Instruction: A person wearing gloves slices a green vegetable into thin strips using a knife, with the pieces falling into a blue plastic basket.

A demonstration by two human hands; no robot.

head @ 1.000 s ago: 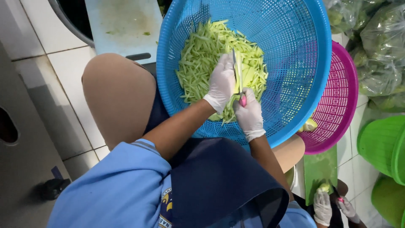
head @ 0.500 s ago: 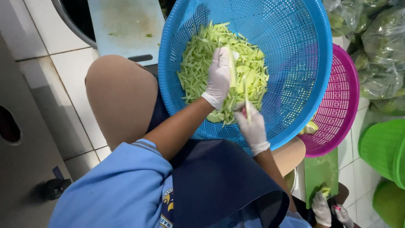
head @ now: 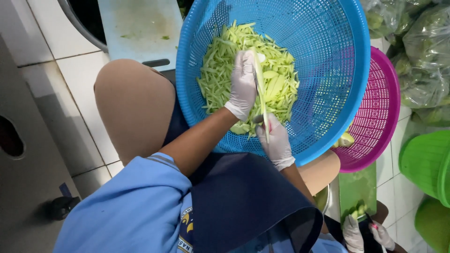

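The right hand [head: 276, 143] has drawn back toward the near rim of the blue basket [head: 328, 70] since a moment ago, and the knife [head: 260, 93] now lies long and flat across the pile, its tip reaching up past the left hand [head: 243, 84] where earlier it stood short and steep between the two gloves. The left hand has hardly shifted; it stays over the middle of the basket.

Both hands wear white gloves. The left is bent down at the wrist, fingers curled around something pale that I cannot make out clearly, pressed against the green shreds [head: 220, 79] heaped in the basket's centre. The right hand is closed around the knife handle, knuckles up, forearm coming in from the basket's near edge.

A pink basket [head: 375, 117] peeks out from under the blue one's right side. Beyond the blue basket's far left rim lies a pale cutting board [head: 136, 28].
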